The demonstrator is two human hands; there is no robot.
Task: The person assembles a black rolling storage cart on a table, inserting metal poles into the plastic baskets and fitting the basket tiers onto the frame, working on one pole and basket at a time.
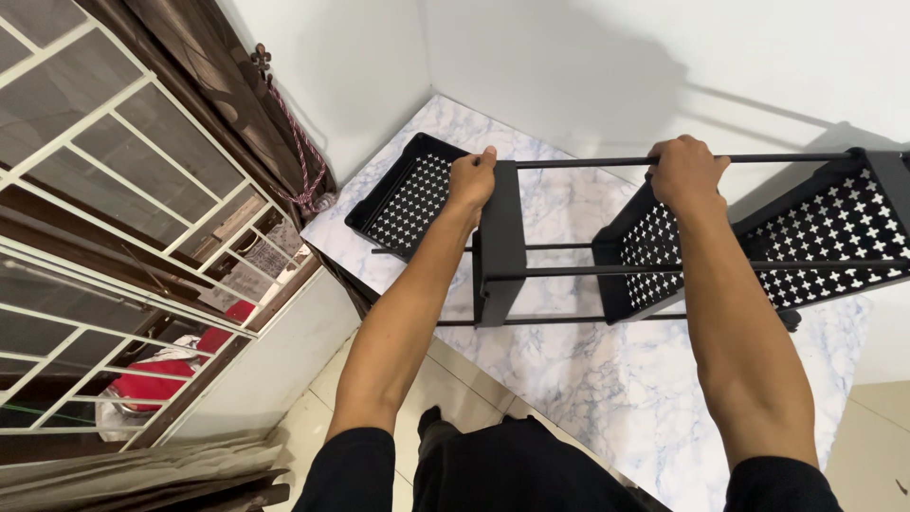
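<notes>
While both arms reach fwd over the desk (607, 379), a black metal rack (664, 256) lies on its side across the marble-patterned top, w/ both hands on it.

- Left hand (471, 180): on upper end of a flat black side panel (500, 246) that stands upright near rack's left part. Fingers curled over panel's top edge, clamped on it; thumb side toward camera.
- Right hand (684, 173): wrapped round the top rod (607, 162), a thin black bar running left-right from panel to far right end. Fingers closed tight on rod, knuckles up.
- Rack: three perforated trays w/ cross-shaped cut-outs. Left tray (408, 194) sits beyond panel, open face tilted toward window side, near desk's back-left corner. Middle tray (640, 256) just below right hand, tilted. Right tray (834, 228) at frame's right edge, partly cut off.
- More thin rods run parallel lower down, joining panel and trays; lowest rod close to desk surface. Can't tell whether rack rests fully on desk or is partly lifted.
- Desk pushed into white wall corner (427, 57); rack's shadow falls on wall behind.
- Left of desk: window w/ white metal grille (104, 190), dark wood frame, red-white cord (301, 156) hanging by it. Red item (152, 379) visible beyond grille, low.
- Floor: pale tiles (313, 417) below desk edge. Person wears black sleeves, dark clothing at bottom of frame.
</notes>
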